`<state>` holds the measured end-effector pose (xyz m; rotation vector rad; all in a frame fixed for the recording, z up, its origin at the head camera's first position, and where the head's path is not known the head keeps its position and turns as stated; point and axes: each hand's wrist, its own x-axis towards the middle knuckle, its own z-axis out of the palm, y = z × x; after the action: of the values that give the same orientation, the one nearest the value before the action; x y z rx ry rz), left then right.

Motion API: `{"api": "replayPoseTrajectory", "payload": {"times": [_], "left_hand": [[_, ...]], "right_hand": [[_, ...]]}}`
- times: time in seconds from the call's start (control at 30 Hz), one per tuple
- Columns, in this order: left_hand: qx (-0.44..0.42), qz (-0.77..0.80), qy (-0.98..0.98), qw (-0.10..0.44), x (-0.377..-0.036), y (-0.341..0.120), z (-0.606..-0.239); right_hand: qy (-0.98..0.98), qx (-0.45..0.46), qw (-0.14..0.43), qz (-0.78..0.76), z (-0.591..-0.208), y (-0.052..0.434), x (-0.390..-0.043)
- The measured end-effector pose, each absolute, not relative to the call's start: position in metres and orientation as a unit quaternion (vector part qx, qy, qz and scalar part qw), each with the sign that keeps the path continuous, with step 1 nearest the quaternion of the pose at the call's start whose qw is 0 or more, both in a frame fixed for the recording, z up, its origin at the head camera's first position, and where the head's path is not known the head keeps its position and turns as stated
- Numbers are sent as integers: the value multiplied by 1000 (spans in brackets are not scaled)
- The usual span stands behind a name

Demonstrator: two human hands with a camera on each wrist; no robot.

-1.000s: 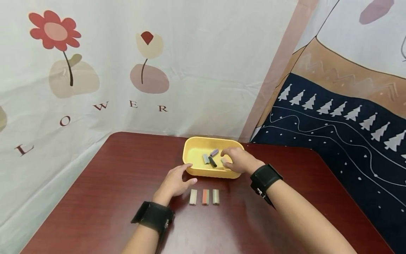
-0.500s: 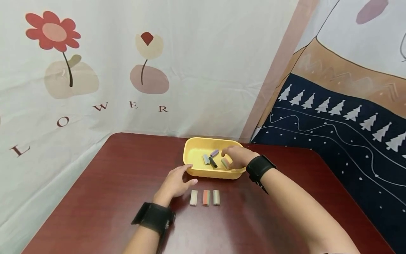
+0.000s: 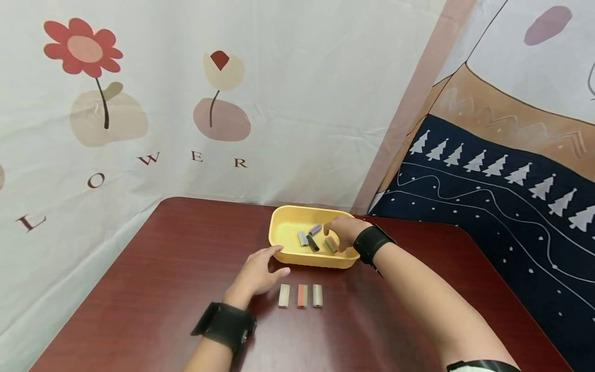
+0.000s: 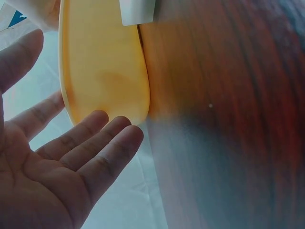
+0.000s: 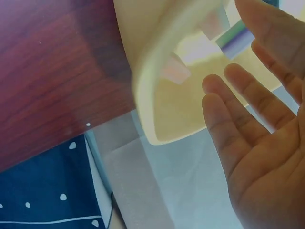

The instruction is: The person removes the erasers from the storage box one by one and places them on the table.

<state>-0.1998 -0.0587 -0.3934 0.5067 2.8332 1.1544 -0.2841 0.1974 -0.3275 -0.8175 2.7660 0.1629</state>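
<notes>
A yellow plastic bin [image 3: 288, 257] stands near the table's far edge. Inside lie several small stick-like pieces: a light grey-blue one [image 3: 302, 238], a black one [image 3: 313, 243], a purple one [image 3: 315, 229] and a green-and-orange one [image 3: 330, 245]. Over the bin's right end is my right hand [image 3: 345, 231], its fingers just beside the green-and-orange piece; in the right wrist view they are loosely extended with nothing held. My left hand [image 3: 257, 271] has its fingers spread, the index fingertip at the bin's near-left rim.
Three similar pieces lie in a row on the table in front of the bin: a pale one [image 3: 284, 296], an orange-and-green one [image 3: 302, 296] and a grey-beige one [image 3: 317, 296]. A printed white curtain [image 3: 302, 103] hangs behind the reddish-brown table [image 3: 186, 248].
My right hand has shifted a little within the bin's right end, leaving more of the green-and-orange piece showing. My left hand stays by the rim. The head view has tilted slightly.
</notes>
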Motion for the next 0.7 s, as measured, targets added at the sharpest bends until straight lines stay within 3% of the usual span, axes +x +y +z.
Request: {"api": "replayPoseTrajectory", "payload": {"times": [0.7], "left_hand": [[170,370,913,22,-199,-60,-392]], "right_hand": [[940,-268,166,126,-339,185,-295]]}}
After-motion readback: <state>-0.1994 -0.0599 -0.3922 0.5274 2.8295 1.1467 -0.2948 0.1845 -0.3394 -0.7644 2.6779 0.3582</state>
